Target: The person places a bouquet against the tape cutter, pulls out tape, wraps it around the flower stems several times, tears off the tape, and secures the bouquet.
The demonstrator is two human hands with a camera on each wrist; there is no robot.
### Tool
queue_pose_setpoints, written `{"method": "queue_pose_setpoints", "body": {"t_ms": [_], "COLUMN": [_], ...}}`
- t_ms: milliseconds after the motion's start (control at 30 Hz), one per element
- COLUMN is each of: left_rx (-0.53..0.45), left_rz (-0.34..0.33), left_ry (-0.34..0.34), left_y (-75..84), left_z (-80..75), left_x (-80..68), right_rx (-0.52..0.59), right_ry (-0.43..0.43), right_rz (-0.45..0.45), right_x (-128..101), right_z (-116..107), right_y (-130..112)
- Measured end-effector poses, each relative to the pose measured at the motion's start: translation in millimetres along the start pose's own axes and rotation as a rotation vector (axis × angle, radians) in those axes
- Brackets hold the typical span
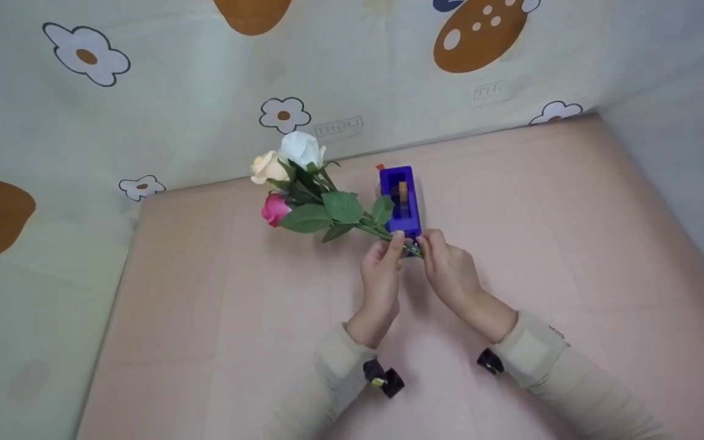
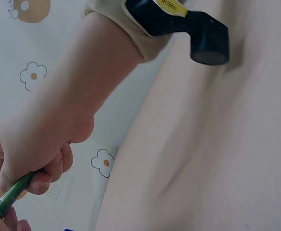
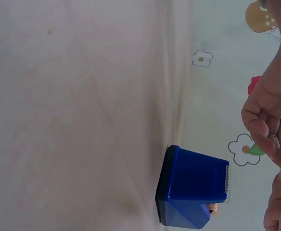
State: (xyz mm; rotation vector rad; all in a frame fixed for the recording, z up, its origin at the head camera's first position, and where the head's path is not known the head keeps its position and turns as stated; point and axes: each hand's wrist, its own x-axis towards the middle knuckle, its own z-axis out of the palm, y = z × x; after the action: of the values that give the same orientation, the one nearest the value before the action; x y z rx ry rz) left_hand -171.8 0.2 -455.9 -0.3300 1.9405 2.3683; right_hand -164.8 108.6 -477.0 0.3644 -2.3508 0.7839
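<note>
A small bunch of artificial roses (image 1: pixel 294 180), one white, one cream and one pink with green leaves, is held low over the pink tabletop (image 1: pixel 236 318). My left hand (image 1: pixel 390 247) grips the green stems (image 1: pixel 412 248) near their lower end; in the left wrist view its fingers (image 2: pixel 34 178) curl round the stems (image 2: pixel 8 197). My right hand (image 1: pixel 430 247) pinches the same stem ends from the right, close against the left hand. Directly behind both hands stands a blue tape dispenser (image 1: pixel 399 198), which the right wrist view shows from the side (image 3: pixel 193 192).
A cloth backdrop (image 1: pixel 175 91) printed with flowers and brown shapes rises behind and to the left of the table. A grey wall (image 1: pixel 682 122) closes the right side. Bare tabletop lies on both sides of the hands.
</note>
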Motion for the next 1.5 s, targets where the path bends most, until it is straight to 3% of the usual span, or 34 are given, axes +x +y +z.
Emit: {"method": "queue_pose_setpoints", "body": {"t_ms": [167,233,300,467,533,633,767,900,1067,1133,1200,1300,1400,1500], "left_rx": [-0.053,-0.077,-0.113,-0.219,-0.262,-0.349,-0.450,-0.544,-0.622,-0.613,-0.557,-0.385,-0.192,-0.098], "left_rz": [0.020,0.040,0.053,0.041,0.029,0.007,-0.025,-0.060,-0.053,-0.033,-0.013,0.021,0.025,-0.002], "left_ry": [0.053,0.046,0.018,-0.069,-0.106,-0.169,-0.249,-0.305,-0.389,-0.429,-0.445,-0.418,-0.327,-0.203], "left_y": [-3.1,-4.5,-5.4,-6.0,-6.8,-8.8,-12.1,-14.7,-18.6,-19.2,-18.8,-16.1,-11.4,-4.6], "left_z": [4.4,4.5,3.6,-1.5,-4.0,-6.7,-9.0,-11.5,-16.7,-18.3,-18.9,-19.8,-18.4,-12.2], "left_x": [0.8,1.2,1.9,4.3,5.5,7.6,11.2,14.4,17.9,19.8,21.4,20.4,15.5,9.7], "right_rx": [-0.030,0.002,0.075,0.459,0.645,0.884,1.119,1.319,1.615,1.673,1.652,1.463,1.168,0.775], "right_ry": [0.054,0.023,-0.066,-0.383,-0.473,-0.580,-0.708,-0.785,-0.890,-0.898,-0.847,-0.715,-0.566,-0.459], "right_rz": [-0.079,-0.038,0.050,0.473,0.642,0.816,0.932,1.030,1.055,1.041,1.030,1.016,0.964,0.795], "right_x": [0,1,3,13,17,19,19,18,14,14,14,16,17,16], "right_z": [1,-1,-6,-16,-18,-18,-18,-15,-13,-13,-14,-16,-16,-14], "right_y": [-1,-4,-8,-12,-9,-2,6,10,10,8,5,0,-4,-8]}}
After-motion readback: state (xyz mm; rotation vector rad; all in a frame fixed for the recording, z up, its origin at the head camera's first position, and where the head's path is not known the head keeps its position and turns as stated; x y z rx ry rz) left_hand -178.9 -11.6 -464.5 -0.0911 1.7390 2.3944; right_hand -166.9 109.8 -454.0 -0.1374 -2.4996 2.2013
